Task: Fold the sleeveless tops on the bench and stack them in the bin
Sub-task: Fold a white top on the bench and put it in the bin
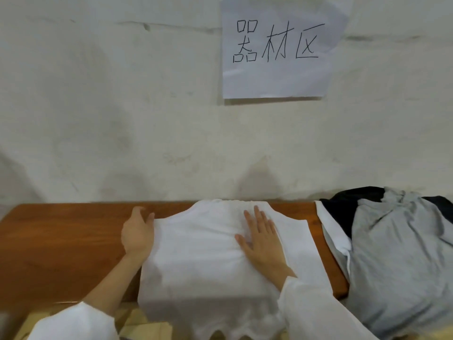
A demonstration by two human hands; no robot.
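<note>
A white sleeveless top (pixel 203 253) lies spread across the brown wooden bench (pixel 61 241), its lower hem hanging over the front edge. My right hand (pixel 262 239) presses flat on the top's right half, fingers straight and pointing at the wall. My left hand (pixel 137 231) sits at the top's left edge by the armhole, and its fingertips touch the fabric's border. Whether they pinch it I cannot tell. No bin is in view.
A heap of more tops, grey (pixel 402 253), dark (pixel 348 207) and white, lies at the bench's right end and spills over its edge. A paper sign (pixel 277 47) with handwritten characters hangs on the white wall behind. The bench's left part shows bare wood.
</note>
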